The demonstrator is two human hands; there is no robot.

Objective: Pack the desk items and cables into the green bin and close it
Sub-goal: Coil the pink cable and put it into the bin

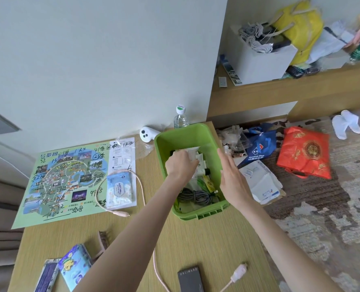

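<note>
Green bin sits on the desk around 1 o'clock; left hand inside clutching white packets, right hand open-palmed over its rim.

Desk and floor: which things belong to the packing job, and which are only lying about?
Job: green bin, pink cable, wipes pack, map, dark case, grey cable already in bin.

Lying about: red bag, slippers, blue bag, white box.
</note>
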